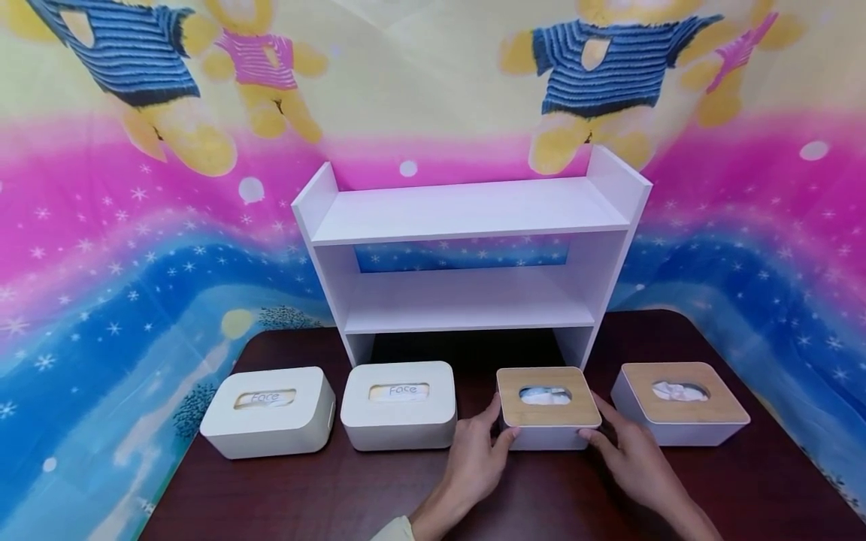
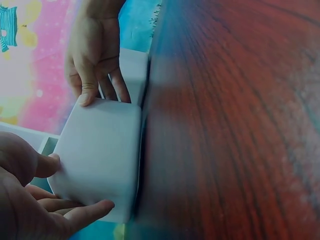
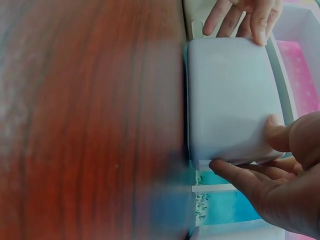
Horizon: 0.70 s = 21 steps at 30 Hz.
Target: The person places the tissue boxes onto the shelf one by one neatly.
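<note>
A tissue box (image 1: 549,438) with a wood-look lid stands on the dark table, second from the right. My left hand (image 1: 476,454) holds its left side, the thumb at the front corner and the fingers along the side. From the right my right hand (image 1: 631,454) grips the same box in the same way. Its plain front face (image 2: 102,150) fills the space between both hands in the left wrist view. The right wrist view shows that face too, with the right hand (image 3: 280,175) below and the left hand (image 3: 245,17) above. White tissue shows in the lid's oval slot.
Another wood-lidded tissue box (image 1: 683,432) sits close to the right hand. Two cream tissue boxes (image 1: 399,436) (image 1: 271,443) marked "Face" stand on the left. Behind the row is a white two-tier shelf (image 1: 467,300). A patterned cloth (image 1: 406,90) surrounds the table (image 1: 379,496).
</note>
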Tool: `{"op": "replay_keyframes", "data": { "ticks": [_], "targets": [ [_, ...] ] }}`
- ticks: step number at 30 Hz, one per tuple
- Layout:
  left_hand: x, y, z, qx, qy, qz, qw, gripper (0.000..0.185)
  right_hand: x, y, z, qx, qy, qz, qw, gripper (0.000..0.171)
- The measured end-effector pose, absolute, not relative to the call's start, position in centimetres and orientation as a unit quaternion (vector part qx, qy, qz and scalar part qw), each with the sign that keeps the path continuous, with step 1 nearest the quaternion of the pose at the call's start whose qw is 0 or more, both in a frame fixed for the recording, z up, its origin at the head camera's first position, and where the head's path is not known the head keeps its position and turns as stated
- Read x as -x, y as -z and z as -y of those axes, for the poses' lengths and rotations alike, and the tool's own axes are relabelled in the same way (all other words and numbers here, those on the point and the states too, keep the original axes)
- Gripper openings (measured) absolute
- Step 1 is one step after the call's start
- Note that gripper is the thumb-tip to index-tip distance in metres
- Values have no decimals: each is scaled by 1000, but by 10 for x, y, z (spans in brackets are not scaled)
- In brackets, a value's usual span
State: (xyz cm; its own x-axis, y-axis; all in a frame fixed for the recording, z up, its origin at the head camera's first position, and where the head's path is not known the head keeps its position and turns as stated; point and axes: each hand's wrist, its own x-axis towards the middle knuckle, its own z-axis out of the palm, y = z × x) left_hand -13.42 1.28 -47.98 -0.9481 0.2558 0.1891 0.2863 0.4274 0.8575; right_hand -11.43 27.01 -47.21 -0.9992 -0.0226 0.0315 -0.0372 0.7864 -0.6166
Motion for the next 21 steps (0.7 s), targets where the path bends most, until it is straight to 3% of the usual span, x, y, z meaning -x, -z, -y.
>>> {"op": "replay_keyframes", "data": {
  "ticks": [10,21],
  "targets": [
    [134,469,-8,153,521,840,15,63,112,460,-266,-10,-316,948,36,70],
    [135,446,-1,154,534,828,67,60,112,436,-256,-15,-334,938,90,68]
  ]
}}
